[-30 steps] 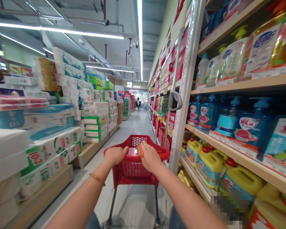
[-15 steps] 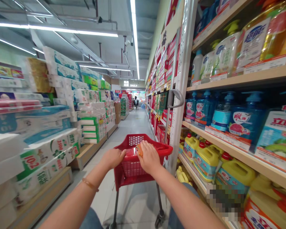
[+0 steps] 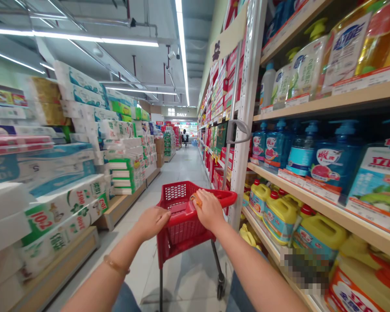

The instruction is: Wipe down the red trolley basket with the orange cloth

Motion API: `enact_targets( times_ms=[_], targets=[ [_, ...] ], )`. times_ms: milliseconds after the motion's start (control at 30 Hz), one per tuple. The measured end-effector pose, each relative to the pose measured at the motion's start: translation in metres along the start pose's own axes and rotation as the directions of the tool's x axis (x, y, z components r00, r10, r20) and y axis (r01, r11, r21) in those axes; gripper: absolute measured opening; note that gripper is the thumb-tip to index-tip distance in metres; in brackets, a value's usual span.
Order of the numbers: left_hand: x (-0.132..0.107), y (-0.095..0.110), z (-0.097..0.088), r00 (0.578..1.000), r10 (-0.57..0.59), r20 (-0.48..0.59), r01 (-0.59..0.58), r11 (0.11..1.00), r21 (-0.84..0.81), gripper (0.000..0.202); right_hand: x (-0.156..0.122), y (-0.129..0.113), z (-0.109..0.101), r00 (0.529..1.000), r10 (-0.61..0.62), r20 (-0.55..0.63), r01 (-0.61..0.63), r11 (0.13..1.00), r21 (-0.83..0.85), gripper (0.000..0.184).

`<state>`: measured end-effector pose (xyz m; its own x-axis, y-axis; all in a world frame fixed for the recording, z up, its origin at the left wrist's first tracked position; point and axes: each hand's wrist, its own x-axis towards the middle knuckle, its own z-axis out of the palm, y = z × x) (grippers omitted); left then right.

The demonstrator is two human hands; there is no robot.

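Observation:
A red plastic shopping cart (image 3: 178,240) stands in front of me, turned slightly in the aisle. My left hand (image 3: 153,222) is closed around the left end of its handle, and a bracelet (image 3: 116,264) circles that wrist. Under the fingers of my right hand (image 3: 209,210) is a crumpled orange cloth (image 3: 196,199). That hand presses the cloth against the cart's handle, left of the bare right end (image 3: 229,199). The undersides of both hands are hidden. Dark legs with wheels (image 3: 220,284) carry the basket, and no goods show in its visible part.
Stacked tissue packs (image 3: 65,199) on low wooden platforms line the left side. On the right, a shelf (image 3: 325,97) holds pump bottles and yellow detergent jugs (image 3: 281,216). A white post (image 3: 248,99) with a grey loop (image 3: 239,132) stands near the cart. A person (image 3: 184,135) is far down the aisle.
The cart has swung a little, its front now angled more to the left. My left hand has moved slightly down and left; my right hand, with the cloth, slightly right.

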<state>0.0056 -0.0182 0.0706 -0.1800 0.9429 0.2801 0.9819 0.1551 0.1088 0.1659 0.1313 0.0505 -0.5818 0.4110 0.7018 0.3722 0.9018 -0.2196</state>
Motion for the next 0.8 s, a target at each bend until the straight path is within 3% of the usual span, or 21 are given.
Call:
enact_targets(
  times_ms=[100, 167, 267, 333, 433, 533, 600, 667, 733, 800],
  targets=[
    [0.001, 0.009, 0.011, 0.982, -0.157, -0.107, 0.162, 0.986, 0.039, 0.053, 0.006, 0.007, 0.0, 0.992, 0.122, -0.042, -0.124, 0.991, -0.041, 0.041],
    [0.004, 0.02, 0.02, 0.97, -0.182, -0.161, 0.192, 0.98, 0.045, 0.053, 0.007, 0.003, 0.002, 0.987, 0.154, -0.054, -0.157, 0.987, -0.044, 0.039],
    [0.007, 0.024, 0.032, 0.984, -0.015, -0.18, 0.01, 1.0, -0.027, 0.051, 0.001, -0.004, 0.003, 0.999, 0.025, -0.03, -0.024, 1.0, 0.017, 0.038],
    [0.008, 0.014, 0.04, 0.976, 0.069, -0.207, -0.106, 0.979, -0.175, 0.051, -0.003, 0.0, 0.0, 0.997, -0.07, -0.018, 0.071, 0.995, 0.072, 0.038],
    [0.009, 0.0, 0.059, 0.932, -0.031, -0.362, -0.121, 0.913, -0.389, 0.051, -0.002, 0.015, -0.004, 0.999, -0.03, -0.025, 0.032, 0.995, 0.093, 0.039],
    [0.013, 0.003, 0.077, 0.857, -0.124, -0.5, -0.09, 0.92, -0.382, 0.048, 0.003, 0.016, -0.003, 0.989, 0.127, -0.07, -0.124, 0.991, 0.046, 0.038],
    [0.017, 0.012, 0.083, 0.853, -0.111, -0.51, -0.076, 0.94, -0.332, 0.047, 0.0, 0.002, -0.001, 0.985, 0.152, -0.076, -0.149, 0.988, 0.047, 0.037],
    [0.019, 0.017, 0.086, 0.875, -0.063, -0.479, -0.099, 0.947, -0.306, 0.047, -0.008, -0.016, -0.001, 0.996, 0.073, -0.043, -0.068, 0.993, 0.095, 0.035],
    [0.019, 0.013, 0.088, 0.888, -0.049, -0.458, -0.114, 0.941, -0.32, 0.047, -0.018, -0.028, -0.004, 0.999, -0.036, -0.012, 0.038, 0.988, 0.151, 0.034],
    [0.019, 0.004, 0.091, 0.88, -0.108, -0.463, -0.071, 0.933, -0.352, 0.047, -0.024, -0.027, -0.009, 0.998, -0.067, 0.005, 0.065, 0.984, 0.163, 0.035]
  ],
)
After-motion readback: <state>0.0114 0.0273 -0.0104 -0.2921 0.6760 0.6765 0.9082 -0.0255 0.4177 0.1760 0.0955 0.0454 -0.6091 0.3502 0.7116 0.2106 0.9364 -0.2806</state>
